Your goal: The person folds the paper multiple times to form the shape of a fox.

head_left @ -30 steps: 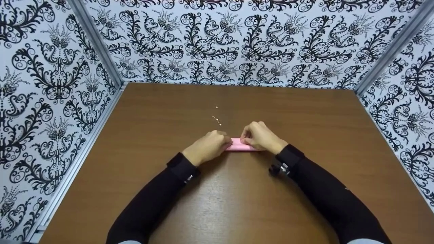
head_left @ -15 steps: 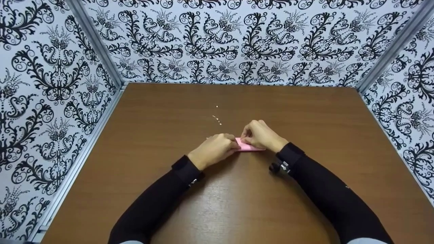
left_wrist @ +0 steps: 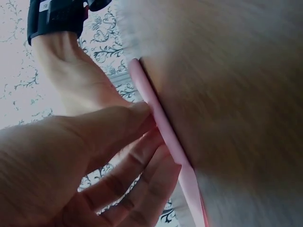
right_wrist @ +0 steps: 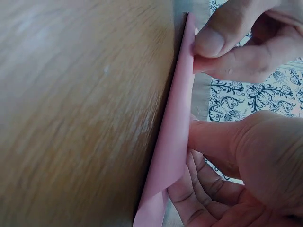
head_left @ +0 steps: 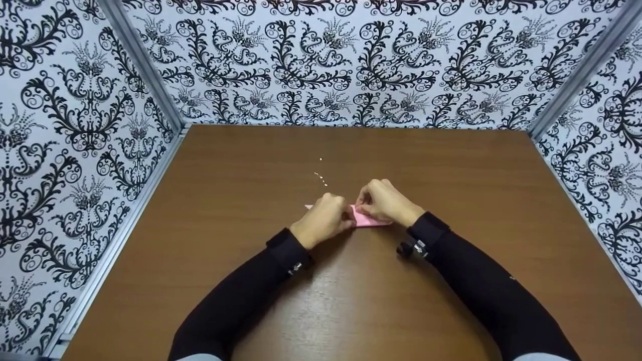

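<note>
A folded piece of pink paper (head_left: 368,219) lies on the brown table between the hands, close to the surface. My left hand (head_left: 323,218) pinches it left of its middle; in the right wrist view, that thumb and forefinger (right_wrist: 225,47) meet at the paper's edge. My right hand (head_left: 388,200) pinches it farther right, fingertips bent down on the fold. Seen from the right wrist, the right thumb (right_wrist: 213,137) presses along the paper's long edge, the other fingers tucked below. A small pink tip sticks out left of the left hand; the hand covers the part between.
Several tiny white scraps (head_left: 322,178) lie on the table (head_left: 241,165) beyond the hands. Patterned black-and-white panels (head_left: 311,60) stand at the back and both sides, joined by metal posts (head_left: 143,62). Black sleeves and wrist straps cover both forearms.
My left hand has slid right along the paper, closer to the right hand, and the paper's left tip now shows behind it. The right hand has stayed nearly still.
</note>
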A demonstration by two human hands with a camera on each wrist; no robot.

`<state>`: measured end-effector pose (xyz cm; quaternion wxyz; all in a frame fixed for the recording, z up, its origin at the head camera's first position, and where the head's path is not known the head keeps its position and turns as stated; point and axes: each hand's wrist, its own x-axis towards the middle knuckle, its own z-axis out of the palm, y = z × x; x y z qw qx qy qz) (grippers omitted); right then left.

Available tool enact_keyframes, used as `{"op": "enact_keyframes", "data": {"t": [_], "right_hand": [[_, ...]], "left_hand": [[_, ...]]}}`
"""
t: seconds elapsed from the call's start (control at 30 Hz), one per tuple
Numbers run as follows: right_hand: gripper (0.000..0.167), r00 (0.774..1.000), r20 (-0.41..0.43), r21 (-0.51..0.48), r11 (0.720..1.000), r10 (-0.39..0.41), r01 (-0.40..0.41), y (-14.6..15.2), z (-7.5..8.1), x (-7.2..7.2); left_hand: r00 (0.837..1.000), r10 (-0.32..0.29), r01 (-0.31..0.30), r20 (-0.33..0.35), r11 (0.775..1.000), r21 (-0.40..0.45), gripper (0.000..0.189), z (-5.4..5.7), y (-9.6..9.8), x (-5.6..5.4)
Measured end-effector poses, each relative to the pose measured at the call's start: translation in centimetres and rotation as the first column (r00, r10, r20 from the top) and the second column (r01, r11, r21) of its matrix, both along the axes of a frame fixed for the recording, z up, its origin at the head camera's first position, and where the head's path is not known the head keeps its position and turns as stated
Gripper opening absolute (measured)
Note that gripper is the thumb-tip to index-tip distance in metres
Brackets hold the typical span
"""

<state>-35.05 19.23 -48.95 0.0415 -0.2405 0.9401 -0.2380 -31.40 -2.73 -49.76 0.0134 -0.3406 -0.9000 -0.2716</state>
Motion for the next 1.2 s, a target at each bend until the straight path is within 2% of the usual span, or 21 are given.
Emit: {"op": "enact_keyframes", "data": {"t": [0.33, 0.5, 0.77, 0.83, 1.0, 1.07, 1.17, 1.2], "right_hand": [[0.009, 0.998, -0.055, -0.020, 0.999, 0.039, -0.040, 0.1, 0.1, 0.0], [0.012, 0.998, -0.045, -0.019, 0.999, 0.037, -0.037, 0.1, 0.0, 0.2], [0.014, 0.999, -0.037, -0.032, 0.999, 0.030, -0.031, 0.0, -0.1, 0.2], [0.014, 0.999, -0.041, -0.030, 0.999, 0.026, -0.027, 0.0, -0.1, 0.2], [0.014, 0.998, -0.047, -0.026, 0.999, 0.029, -0.030, 0.0, -0.2, 0.1], [0.014, 0.998, -0.049, -0.026, 0.999, 0.032, -0.033, 0.0, -0.2, 0.2], [0.013, 0.998, -0.058, -0.029, 0.999, 0.037, -0.039, -0.1, -0.2, 0.2], [0.013, 0.997, -0.060, -0.030, 0.999, 0.040, -0.042, -0.1, -0.2, 0.3]], "left_hand": [[0.983, 0.138, -0.139, 0.123, 0.990, 0.000, 0.013, 0.7, 0.3, -0.7], [0.976, 0.165, -0.166, 0.143, 0.986, -0.006, 0.019, 1.0, 0.3, -0.9], [0.964, 0.205, -0.197, 0.167, 0.978, -0.064, 0.022, 1.5, 0.9, -0.9], [0.968, 0.206, -0.197, 0.147, 0.978, -0.074, 0.028, -1.4, 1.0, -3.0], [0.967, 0.216, -0.202, 0.133, 0.973, -0.116, 0.031, -4.1, 1.3, -5.3], [0.962, 0.222, -0.202, 0.157, 0.970, -0.134, 0.028, -2.0, 1.3, -4.0], [0.964, 0.220, -0.202, 0.146, 0.971, -0.128, 0.034, -1.9, 1.3, -3.8], [0.965, 0.220, -0.203, 0.140, 0.971, -0.122, 0.036, -2.2, 1.3, -3.9]]}}
